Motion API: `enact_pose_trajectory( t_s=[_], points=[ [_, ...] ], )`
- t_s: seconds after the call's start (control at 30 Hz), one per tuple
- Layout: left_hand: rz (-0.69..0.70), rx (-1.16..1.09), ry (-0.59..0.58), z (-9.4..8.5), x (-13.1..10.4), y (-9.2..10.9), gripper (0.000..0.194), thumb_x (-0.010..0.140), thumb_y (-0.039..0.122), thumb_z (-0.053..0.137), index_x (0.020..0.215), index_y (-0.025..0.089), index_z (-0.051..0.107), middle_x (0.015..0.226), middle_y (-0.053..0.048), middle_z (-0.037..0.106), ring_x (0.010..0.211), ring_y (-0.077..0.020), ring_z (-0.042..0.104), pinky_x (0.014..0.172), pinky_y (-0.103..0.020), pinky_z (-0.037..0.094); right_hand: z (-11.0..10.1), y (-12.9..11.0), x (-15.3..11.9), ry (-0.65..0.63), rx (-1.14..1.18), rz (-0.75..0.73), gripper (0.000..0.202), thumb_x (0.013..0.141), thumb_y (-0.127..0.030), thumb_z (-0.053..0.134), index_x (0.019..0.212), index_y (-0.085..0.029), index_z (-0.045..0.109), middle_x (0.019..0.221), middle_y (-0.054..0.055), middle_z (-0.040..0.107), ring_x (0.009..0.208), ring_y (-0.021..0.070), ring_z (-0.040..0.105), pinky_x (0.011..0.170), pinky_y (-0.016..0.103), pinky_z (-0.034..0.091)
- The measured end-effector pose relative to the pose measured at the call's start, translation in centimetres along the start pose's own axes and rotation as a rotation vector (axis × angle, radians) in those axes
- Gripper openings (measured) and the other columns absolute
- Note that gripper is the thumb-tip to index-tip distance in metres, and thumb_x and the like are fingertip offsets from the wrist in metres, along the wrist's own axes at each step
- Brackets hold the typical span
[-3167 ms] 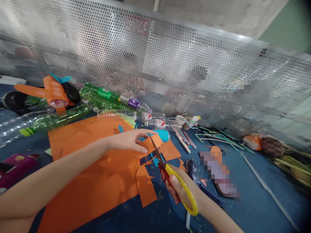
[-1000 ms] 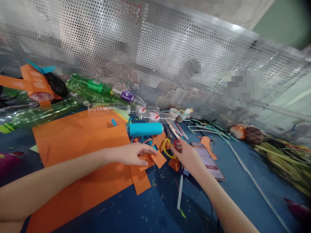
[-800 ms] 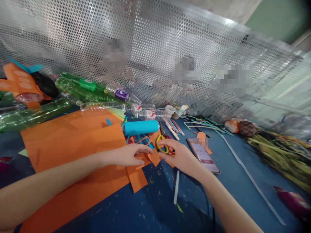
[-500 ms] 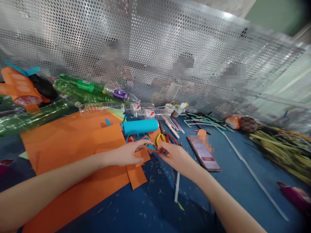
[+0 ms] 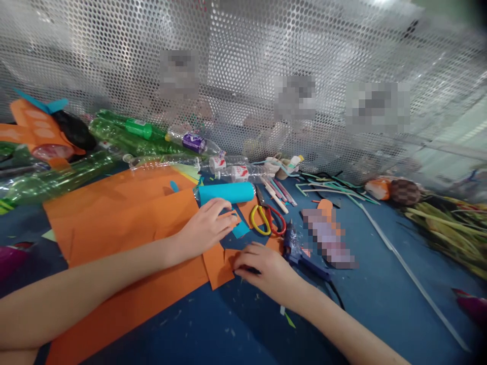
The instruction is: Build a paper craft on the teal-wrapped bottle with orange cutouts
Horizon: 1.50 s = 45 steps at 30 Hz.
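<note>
My left hand [image 5: 203, 228] lies over the large orange paper sheets [image 5: 152, 223], palm down, fingers stretched out and slightly curved. Its fingertips are just below a bottle wrapped in blue paper [image 5: 227, 193], beside a small blue paper piece [image 5: 240, 229]. Nearer to me, my right hand [image 5: 268, 268] is closed, with thumb and fingers at the edge of a small orange paper piece [image 5: 230, 258]. Scissors [image 5: 269, 220] with yellow and red handles rest beyond it. A blue glue gun [image 5: 304, 259] lies just right of that hand.
Clear bottles [image 5: 239, 173] and green bottles [image 5: 129, 137] line the back, before a perforated metal screen [image 5: 243, 56] with people behind it. A phone [image 5: 327, 238], partly blurred, straws [image 5: 331, 187] and dry husks [image 5: 445, 228] lie right. An orange paper craft [image 5: 38, 129] stands left.
My hands have moved apart. The right hand came down towards me onto the small orange paper, uncovering the scissors' handles and glue gun. The left hand's fingers have turned over, palm down.
</note>
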<state>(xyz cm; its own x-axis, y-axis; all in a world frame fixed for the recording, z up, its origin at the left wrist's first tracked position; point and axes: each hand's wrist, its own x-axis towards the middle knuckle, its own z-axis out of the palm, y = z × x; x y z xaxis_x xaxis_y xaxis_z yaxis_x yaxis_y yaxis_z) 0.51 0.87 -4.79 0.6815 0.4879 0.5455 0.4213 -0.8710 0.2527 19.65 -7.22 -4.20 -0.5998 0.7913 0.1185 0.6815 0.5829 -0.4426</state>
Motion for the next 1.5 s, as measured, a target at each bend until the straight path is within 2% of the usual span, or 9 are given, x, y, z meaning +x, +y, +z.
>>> enact_pose_trajectory(
  t_s=[0.07, 0.17, 0.3, 0.57, 0.7, 0.87, 1.07, 1.33, 1.5],
  points=[
    [0.017, -0.087, -0.077, -0.3, -0.3, 1.1, 0.016, 0.09, 0.027, 0.047, 0.087, 0.017, 0.059, 0.088, -0.006, 0.056, 0.089, -0.0199, 0.05, 0.082, -0.037, 0.043, 0.3, 0.6, -0.4, 0.036, 0.094, 0.028, 0.009, 0.083, -0.017, 0.058, 0.086, -0.021, 0.067, 0.086, 0.002, 0.066, 0.086, 0.0149, 0.059, 0.078, 0.027, 0.047],
    [0.003, -0.22, -0.24, -0.2, -1.2, 2.8, 0.019, 0.084, 0.034, 0.056, 0.083, 0.015, 0.058, 0.078, -0.004, 0.058, 0.079, -0.0181, 0.051, 0.073, -0.032, 0.043, 0.2, 1.1, -0.9, 0.023, 0.179, 0.035, 0.014, 0.082, -0.013, 0.059, 0.09, -0.021, 0.068, 0.088, 0.003, 0.067, 0.087, 0.015, 0.06, 0.078, 0.027, 0.048],
    [0.01, -0.258, -0.348, 0.1, -2.3, 3.7, 0.013, 0.086, 0.023, 0.051, 0.08, 0.015, 0.057, 0.076, -0.004, 0.057, 0.075, -0.0171, 0.05, 0.068, -0.029, 0.042, -0.3, 1.3, -1.1, -0.009, 0.2, 0.055, 0.016, 0.082, -0.012, 0.059, 0.091, -0.021, 0.068, 0.086, 0.002, 0.067, 0.085, 0.0152, 0.059, 0.078, 0.028, 0.047],
    [-0.019, -0.303, -0.326, 0.6, -2.8, 3.2, 0.013, 0.091, 0.019, 0.043, 0.093, 0.017, 0.055, 0.077, -0.003, 0.056, 0.075, -0.0164, 0.048, 0.068, -0.028, 0.041, -0.5, 1.0, -1.0, 0.005, 0.246, 0.236, 0.012, 0.078, -0.01, 0.06, 0.085, -0.02, 0.062, 0.079, 0.0, 0.064, 0.074, 0.0137, 0.059, 0.067, 0.025, 0.046],
    [0.057, -0.258, -0.307, 0.8, -3.1, 3.0, 0.02, 0.092, 0.017, 0.039, 0.093, 0.016, 0.059, 0.077, -0.005, 0.056, 0.076, -0.0175, 0.045, 0.069, -0.03, 0.041, -0.6, 0.9, -0.8, -0.029, 0.28, 0.299, 0.004, 0.081, -0.016, 0.058, 0.082, -0.02, 0.058, 0.074, -0.002, 0.061, 0.07, 0.0126, 0.057, 0.061, 0.024, 0.044],
    [0.085, -0.239, -0.299, 1.0, -3.1, 2.9, 0.024, 0.092, 0.016, 0.038, 0.092, 0.015, 0.061, 0.079, -0.006, 0.058, 0.078, -0.0178, 0.046, 0.072, -0.031, 0.042, -0.6, 1.1, -0.9, -0.034, 0.26, 0.232, 0.012, 0.083, -0.01, 0.05, 0.085, -0.02, 0.056, 0.078, 0.0, 0.059, 0.07, 0.0125, 0.055, 0.062, 0.025, 0.044],
    [-0.023, -0.313, -0.31, 1.0, -2.9, 3.0, 0.017, 0.088, 0.02, 0.046, 0.088, 0.016, 0.063, 0.076, -0.004, 0.058, 0.079, -0.0174, 0.048, 0.075, -0.031, 0.042, -0.7, 1.2, -1.0, -0.051, 0.241, 0.136, 0.017, 0.081, -0.005, 0.05, 0.085, -0.02, 0.058, 0.086, 0.001, 0.056, 0.078, 0.0121, 0.056, 0.07, 0.024, 0.045],
    [-0.065, -0.347, -0.326, 0.7, -2.4, 3.1, 0.014, 0.087, 0.021, 0.049, 0.081, 0.017, 0.061, 0.074, -0.003, 0.059, 0.075, -0.0162, 0.05, 0.072, -0.029, 0.043, -1.1, 1.5, -1.4, -0.087, 0.013, -0.037, 0.012, 0.089, -0.017, 0.049, 0.09, -0.019, 0.061, 0.089, 0.005, 0.06, 0.084, 0.0157, 0.057, 0.075, 0.029, 0.047],
    [-0.066, -0.339, -0.324, 0.8, -2.4, 3.0, 0.015, 0.088, 0.022, 0.05, 0.078, 0.016, 0.06, 0.075, -0.003, 0.058, 0.076, -0.0163, 0.049, 0.072, -0.029, 0.042, -1.3, 1.7, -1.3, -0.089, -0.013, -0.052, 0.017, 0.091, -0.02, 0.044, 0.094, -0.019, 0.062, 0.087, 0.005, 0.062, 0.08, 0.0153, 0.058, 0.071, 0.028, 0.048]
  ],
)
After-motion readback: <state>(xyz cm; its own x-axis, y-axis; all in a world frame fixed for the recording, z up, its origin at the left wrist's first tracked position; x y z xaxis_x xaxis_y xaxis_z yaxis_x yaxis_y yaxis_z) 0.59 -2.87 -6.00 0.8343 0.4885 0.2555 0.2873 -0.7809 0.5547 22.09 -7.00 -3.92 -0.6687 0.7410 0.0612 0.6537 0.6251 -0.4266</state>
